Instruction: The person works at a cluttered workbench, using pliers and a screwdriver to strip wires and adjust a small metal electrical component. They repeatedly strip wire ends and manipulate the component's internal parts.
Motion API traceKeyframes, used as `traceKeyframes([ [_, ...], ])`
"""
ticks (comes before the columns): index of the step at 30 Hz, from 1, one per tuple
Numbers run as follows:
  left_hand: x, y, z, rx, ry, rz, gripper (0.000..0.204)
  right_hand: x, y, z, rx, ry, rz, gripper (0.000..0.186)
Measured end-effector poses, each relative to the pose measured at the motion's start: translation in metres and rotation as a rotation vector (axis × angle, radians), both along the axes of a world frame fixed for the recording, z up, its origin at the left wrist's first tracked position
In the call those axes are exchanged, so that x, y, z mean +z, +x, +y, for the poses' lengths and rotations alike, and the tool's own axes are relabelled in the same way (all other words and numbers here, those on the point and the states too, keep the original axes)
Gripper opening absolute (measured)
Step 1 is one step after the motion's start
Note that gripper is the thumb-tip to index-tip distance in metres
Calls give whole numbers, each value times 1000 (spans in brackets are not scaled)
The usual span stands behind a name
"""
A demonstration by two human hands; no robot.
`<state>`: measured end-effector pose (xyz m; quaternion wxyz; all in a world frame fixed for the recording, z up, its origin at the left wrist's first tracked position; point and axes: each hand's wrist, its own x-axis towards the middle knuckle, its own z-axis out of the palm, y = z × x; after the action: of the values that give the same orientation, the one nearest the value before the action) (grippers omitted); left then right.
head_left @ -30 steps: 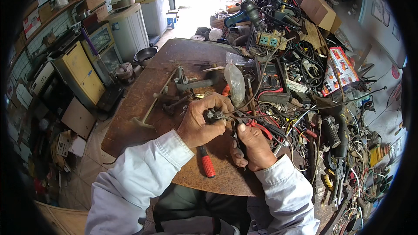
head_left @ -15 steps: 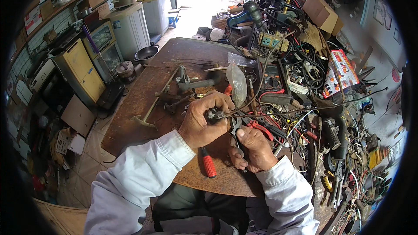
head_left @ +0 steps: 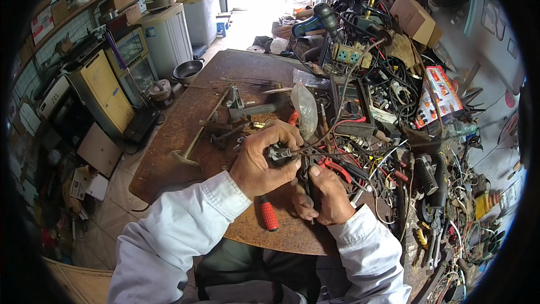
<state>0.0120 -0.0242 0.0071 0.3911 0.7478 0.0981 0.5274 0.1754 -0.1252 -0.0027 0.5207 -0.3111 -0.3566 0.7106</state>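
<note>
Over the near part of the table, my left hand point(head_left: 264, 155) is closed around a small dark grey metal part point(head_left: 277, 153). A thin brown cable point(head_left: 360, 153) runs from it toward the right, its far stretch smeared by motion. Close beside it, my right hand point(head_left: 329, 194) grips a pair of dark pliers point(head_left: 305, 169) with the jaws up at the cable, next to my left fingertips. Whether the jaws are closed on the cable I cannot make out. Below my hands lies a screwdriver with a red handle point(head_left: 269, 214), its upper end hidden by my left hand.
A rusty brown tabletop point(head_left: 169, 118) carries a hammer point(head_left: 188, 157), metal fittings point(head_left: 239, 104) and a clear plastic bag point(head_left: 305, 110). Red-handled pliers point(head_left: 337, 170) lie among tangled wires on the right. A blue heat gun point(head_left: 318, 19) and a cardboard box point(head_left: 413, 17) top the heap.
The brown cable's free length has swung downward on the right and is now blurred. My right hand and the pliers have turned slightly, the jaws more upright. My left hand has barely moved.
</note>
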Motion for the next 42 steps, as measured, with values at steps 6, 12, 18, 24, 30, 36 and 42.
traceKeyframes([
  [6,0,-2,2,25,30,39,23,3,0,-2,-4,51,61,31],
  [12,-2,-1,2,-11,-23,23,23,-2,5,0,17,68,39,29],
  [18,-1,-3,5,-83,-87,24,23,4,6,0,55,81,72,26],
  [24,1,-6,8,-222,-162,40,22,8,7,0,92,88,49,26],
  [30,10,-13,13,-343,-154,142,22,0,10,-3,83,59,25,26],
  [36,16,-16,9,-385,-183,154,22,-1,10,-2,39,86,-60,33],
  [42,17,-17,10,-355,-190,184,21,2,9,-2,30,70,-82,36],
])
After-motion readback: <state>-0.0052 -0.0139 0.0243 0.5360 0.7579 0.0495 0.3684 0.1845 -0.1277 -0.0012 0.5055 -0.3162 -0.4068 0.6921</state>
